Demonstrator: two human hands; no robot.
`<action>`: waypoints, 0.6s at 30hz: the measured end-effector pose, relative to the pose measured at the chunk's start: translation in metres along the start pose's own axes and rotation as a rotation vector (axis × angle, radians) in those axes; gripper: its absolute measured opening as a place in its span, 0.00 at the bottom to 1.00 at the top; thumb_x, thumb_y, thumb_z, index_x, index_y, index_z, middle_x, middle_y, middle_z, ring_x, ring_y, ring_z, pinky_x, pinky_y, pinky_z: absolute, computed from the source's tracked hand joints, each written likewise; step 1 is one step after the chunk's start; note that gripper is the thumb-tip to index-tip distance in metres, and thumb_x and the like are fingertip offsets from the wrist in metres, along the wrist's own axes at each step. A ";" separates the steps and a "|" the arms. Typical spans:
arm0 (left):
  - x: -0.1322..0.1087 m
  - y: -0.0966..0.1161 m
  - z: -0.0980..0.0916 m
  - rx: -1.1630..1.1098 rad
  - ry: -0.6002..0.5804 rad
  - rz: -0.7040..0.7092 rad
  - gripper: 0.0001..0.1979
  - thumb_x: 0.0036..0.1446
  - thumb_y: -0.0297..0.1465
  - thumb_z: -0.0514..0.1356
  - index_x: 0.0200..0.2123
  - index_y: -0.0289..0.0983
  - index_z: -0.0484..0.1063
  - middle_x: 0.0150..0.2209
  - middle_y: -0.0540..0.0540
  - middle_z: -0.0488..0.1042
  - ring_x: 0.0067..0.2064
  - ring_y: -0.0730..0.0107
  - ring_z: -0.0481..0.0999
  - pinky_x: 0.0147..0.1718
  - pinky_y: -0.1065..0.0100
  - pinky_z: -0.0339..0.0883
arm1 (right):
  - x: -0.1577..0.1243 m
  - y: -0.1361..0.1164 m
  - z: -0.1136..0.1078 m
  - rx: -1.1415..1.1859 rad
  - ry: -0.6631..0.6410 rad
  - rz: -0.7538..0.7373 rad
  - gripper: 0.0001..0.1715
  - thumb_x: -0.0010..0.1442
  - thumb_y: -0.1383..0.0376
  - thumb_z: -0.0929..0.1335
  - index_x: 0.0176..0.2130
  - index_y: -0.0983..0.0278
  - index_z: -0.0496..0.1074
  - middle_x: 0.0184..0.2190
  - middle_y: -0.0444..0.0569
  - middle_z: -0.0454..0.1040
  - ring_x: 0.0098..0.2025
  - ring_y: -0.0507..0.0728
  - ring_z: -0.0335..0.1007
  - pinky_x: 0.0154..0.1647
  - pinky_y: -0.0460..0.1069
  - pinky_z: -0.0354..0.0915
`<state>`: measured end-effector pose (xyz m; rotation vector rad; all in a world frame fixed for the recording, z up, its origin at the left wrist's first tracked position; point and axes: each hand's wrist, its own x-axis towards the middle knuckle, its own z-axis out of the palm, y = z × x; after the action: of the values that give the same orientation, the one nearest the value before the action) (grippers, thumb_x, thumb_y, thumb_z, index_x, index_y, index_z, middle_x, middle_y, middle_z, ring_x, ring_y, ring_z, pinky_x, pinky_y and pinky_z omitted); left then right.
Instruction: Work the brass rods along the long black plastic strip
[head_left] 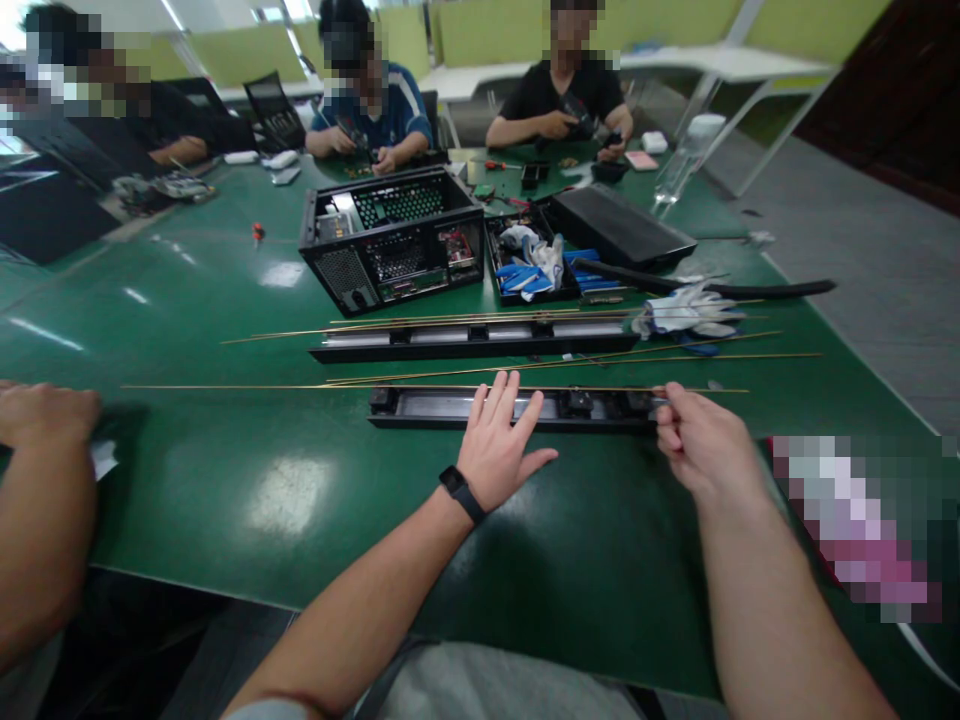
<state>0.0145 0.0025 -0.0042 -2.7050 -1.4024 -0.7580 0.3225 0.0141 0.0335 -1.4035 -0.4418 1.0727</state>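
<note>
Co-worker's bare forearm [45, 520] cut off at left edge. Thin brass-coloured rod [225, 387] runs along nearer long black channel-shaped bar [433, 408] on green surface [600, 560]; open black metal computer case [352, 280] beyond. Left hand [495, 445] over bar, fingers spread, gripping nothing. Right hand [705, 440] hides bar's right end; fingers bent, cannot tell whether closed on rod.

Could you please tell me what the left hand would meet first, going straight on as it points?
Probably the thin gold rods just ahead of the left hand, though depth and contact are unclear.
</note>
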 end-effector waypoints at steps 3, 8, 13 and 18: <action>0.000 0.000 0.001 -0.008 0.009 -0.005 0.44 0.75 0.47 0.80 0.85 0.40 0.73 0.89 0.22 0.65 0.92 0.28 0.62 0.89 0.25 0.60 | 0.003 0.001 -0.002 -0.027 0.007 0.007 0.29 0.68 0.50 0.90 0.42 0.58 0.75 0.25 0.36 0.72 0.16 0.45 0.59 0.12 0.38 0.51; -0.001 -0.001 0.002 -0.012 0.001 -0.021 0.44 0.75 0.47 0.80 0.85 0.41 0.73 0.90 0.23 0.64 0.93 0.26 0.60 0.89 0.23 0.58 | 0.002 -0.001 0.000 -0.008 0.043 0.012 0.24 0.71 0.54 0.88 0.41 0.58 0.76 0.24 0.36 0.71 0.16 0.46 0.59 0.12 0.38 0.53; -0.001 -0.002 0.001 -0.015 0.006 -0.008 0.44 0.75 0.47 0.79 0.85 0.40 0.73 0.90 0.22 0.64 0.93 0.27 0.61 0.89 0.24 0.59 | 0.000 -0.005 0.001 0.019 0.097 -0.021 0.19 0.75 0.61 0.84 0.37 0.60 0.77 0.23 0.36 0.69 0.16 0.44 0.57 0.13 0.37 0.51; -0.001 -0.002 0.002 -0.026 0.011 -0.016 0.43 0.75 0.46 0.79 0.85 0.41 0.74 0.90 0.23 0.64 0.92 0.27 0.61 0.89 0.23 0.59 | -0.003 -0.009 0.002 -0.010 0.109 0.005 0.21 0.75 0.58 0.85 0.36 0.59 0.77 0.23 0.37 0.70 0.16 0.46 0.58 0.12 0.38 0.50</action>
<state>0.0131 0.0030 -0.0069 -2.7072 -1.4241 -0.7968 0.3228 0.0145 0.0433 -1.4643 -0.3653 0.9940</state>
